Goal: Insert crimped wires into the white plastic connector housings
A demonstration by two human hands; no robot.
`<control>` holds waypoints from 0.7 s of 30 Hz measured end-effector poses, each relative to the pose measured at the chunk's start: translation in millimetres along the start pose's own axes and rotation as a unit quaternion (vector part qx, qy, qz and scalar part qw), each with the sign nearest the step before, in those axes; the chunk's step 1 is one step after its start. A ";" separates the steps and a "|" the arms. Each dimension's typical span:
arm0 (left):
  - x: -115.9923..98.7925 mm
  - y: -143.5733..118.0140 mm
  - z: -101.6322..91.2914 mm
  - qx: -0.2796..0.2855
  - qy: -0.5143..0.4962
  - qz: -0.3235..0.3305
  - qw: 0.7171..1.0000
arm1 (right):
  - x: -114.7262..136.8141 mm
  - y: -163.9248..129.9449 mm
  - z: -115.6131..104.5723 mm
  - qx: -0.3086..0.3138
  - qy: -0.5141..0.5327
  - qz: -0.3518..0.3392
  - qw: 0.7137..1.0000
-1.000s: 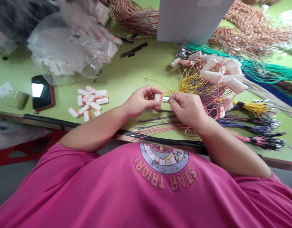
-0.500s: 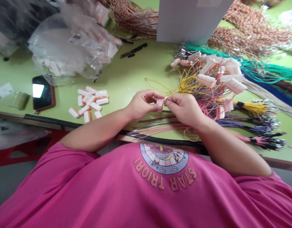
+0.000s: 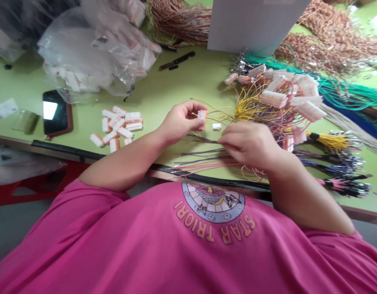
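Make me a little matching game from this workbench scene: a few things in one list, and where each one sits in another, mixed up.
Things:
1. phone
2. small white plug
3. knife
4. loose heap of white plugs

Places:
A. far side of the green table, by the white board
B. in the left hand
C. lying left of the left forearm
D. near the table's front edge, far left

Pairs: 1-D, 2-B, 3-A, 4-C

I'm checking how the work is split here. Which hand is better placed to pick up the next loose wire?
Probably the right hand: its fingertips are down at the loose wires by the table edge. The left hand is raised and already pinches a white connector, so it is occupied.
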State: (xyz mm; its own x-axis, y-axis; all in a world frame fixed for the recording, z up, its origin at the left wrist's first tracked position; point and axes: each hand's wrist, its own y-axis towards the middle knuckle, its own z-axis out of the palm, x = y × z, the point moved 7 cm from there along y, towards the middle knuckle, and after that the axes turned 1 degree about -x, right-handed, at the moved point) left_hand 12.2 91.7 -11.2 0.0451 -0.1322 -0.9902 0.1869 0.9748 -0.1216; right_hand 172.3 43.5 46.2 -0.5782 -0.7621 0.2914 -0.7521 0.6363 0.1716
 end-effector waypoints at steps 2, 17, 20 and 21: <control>-0.6 0.3 -1.1 -0.006 0.009 -0.004 1.000 | 5.1 -2.2 16.6 0.111 -0.025 -0.028 0.993; 2.4 0.3 -0.8 -0.013 0.010 -0.006 1.000 | 11.5 1.8 46.7 0.196 -0.166 -0.037 0.966; 2.4 0.0 -0.9 -0.011 0.006 -0.009 1.000 | 11.0 0.4 47.9 0.189 -0.177 -0.054 0.965; 2.5 0.0 -0.9 -0.009 0.008 -0.010 1.000 | 9.9 0.1 47.9 0.188 -0.177 -0.052 0.965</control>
State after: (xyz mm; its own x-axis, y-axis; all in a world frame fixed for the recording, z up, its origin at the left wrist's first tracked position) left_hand 11.4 91.5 -13.8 0.0256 -0.1499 -0.9884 0.1693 0.9751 -0.1435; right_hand 151.3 30.3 4.1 -0.5148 -0.8551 -0.0608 -0.8348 0.5162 -0.1913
